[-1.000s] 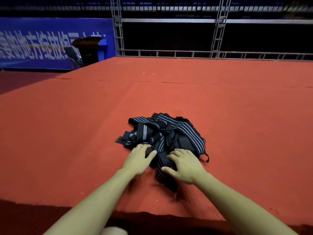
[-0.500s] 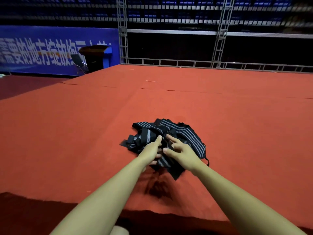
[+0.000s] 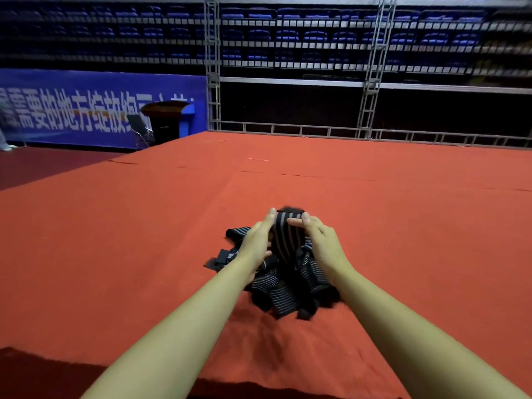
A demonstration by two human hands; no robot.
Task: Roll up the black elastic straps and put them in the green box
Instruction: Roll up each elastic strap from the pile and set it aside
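A tangled heap of black elastic straps (image 3: 283, 286) with thin pale stripes lies on the red carpeted platform (image 3: 115, 254). My left hand (image 3: 257, 241) and my right hand (image 3: 322, 244) hold one strap (image 3: 285, 236) lifted between them above the heap, fingertips pinching its top end from either side. The rest of that strap hangs down into the pile. No green box is in view.
The platform's near edge (image 3: 144, 367) runs across the bottom, with dark floor below. A metal truss railing (image 3: 316, 131) borders the far side. A blue banner (image 3: 86, 110), a dark lectern (image 3: 165, 119) and a folding chair (image 3: 139, 131) stand at the back left.
My hands went from resting flat on the heap to closing on a strap and lifting its end upward. The view has tilted up.
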